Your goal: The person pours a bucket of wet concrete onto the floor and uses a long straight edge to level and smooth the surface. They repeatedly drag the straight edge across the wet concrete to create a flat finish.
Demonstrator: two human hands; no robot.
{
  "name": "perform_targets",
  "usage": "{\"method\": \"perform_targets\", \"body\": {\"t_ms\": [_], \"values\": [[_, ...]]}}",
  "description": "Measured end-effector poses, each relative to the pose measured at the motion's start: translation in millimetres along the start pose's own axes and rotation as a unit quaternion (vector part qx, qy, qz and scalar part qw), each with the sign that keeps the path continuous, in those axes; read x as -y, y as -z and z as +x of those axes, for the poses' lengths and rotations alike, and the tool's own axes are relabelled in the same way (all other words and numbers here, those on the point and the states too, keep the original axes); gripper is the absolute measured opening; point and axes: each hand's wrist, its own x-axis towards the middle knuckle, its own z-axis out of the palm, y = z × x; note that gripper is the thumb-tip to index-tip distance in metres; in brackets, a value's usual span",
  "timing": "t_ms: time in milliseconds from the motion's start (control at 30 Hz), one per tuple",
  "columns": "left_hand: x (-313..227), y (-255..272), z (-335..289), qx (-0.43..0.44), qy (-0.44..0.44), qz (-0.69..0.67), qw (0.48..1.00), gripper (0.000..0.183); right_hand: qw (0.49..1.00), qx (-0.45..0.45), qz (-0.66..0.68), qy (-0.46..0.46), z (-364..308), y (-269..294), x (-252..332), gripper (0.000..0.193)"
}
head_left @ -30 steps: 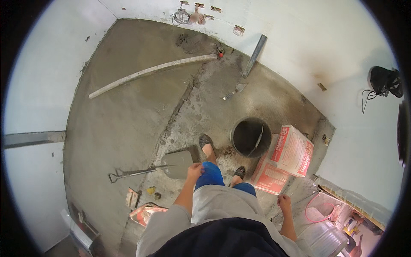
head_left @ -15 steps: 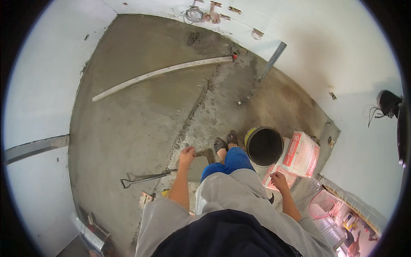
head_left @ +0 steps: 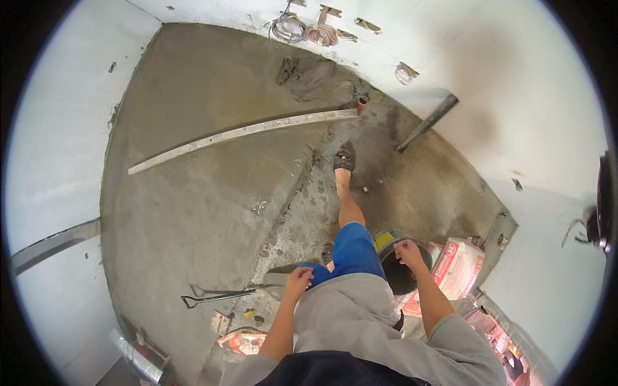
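My left hand hangs by my left thigh, its fingers loosely curled and nothing seen in them. My right hand is held over the rim side of a black bucket with a yellow patch, its fingers curled in and empty. From this angle the hand and forearm cover part of the bucket. A shovel lies on the floor left of my left hand, its blade partly hidden by my arm. One sandalled foot is stretched out ahead on the rough strip of floor.
A long pale straightedge lies across the smooth wet concrete. Ahead to the right, a grey post leans at the wall. Red and white bags lie right of the bucket. Wire coils hang from the far wall.
I have stepped forward, with one foot now well ahead. My left hand has come back toward my thigh, and my right hand has swung forward over the bucket.
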Motion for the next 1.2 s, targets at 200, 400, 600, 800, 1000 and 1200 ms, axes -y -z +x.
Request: {"method": "perform_targets", "body": {"t_ms": [200, 400, 600, 800, 1000, 1200], "values": [[-69.9, 11.1, 110.7, -0.016, -0.003, 0.058, 0.998, 0.024, 0.99, 0.001, -0.05, -0.135, 184.9, -6.3, 19.5, 0.041], [-204.8, -13.0, 241.4, -0.04, -0.084, -0.01, 0.996, 0.021, 0.966, 0.06, -0.062, -0.245, 306.5, -33.8, 35.6, 0.057], [-186.5, -27.7, 376.5, -0.013, -0.082, 0.121, 0.989, 0.02, 0.966, -0.101, -0.011, -0.238, 422.1, -83.3, -5.7, 0.058], [-233.3, -63.0, 454.8, 0.06, -0.152, 0.223, 0.961, 0.021, 0.969, -0.082, -0.025, -0.233, 512.9, -91.0, -54.9, 0.048], [-263.5, -70.1, 486.7, 0.105, -0.282, 0.282, 0.911, 0.023, 0.979, -0.077, -0.099, -0.163, 534.9, -105.0, -67.3, 0.047], [-269.7, -53.9, 500.1, 0.11, -0.37, 0.304, 0.871, 0.021, 0.978, -0.135, -0.108, -0.114, 527.0, -103.1, -75.1, 0.046]]}}
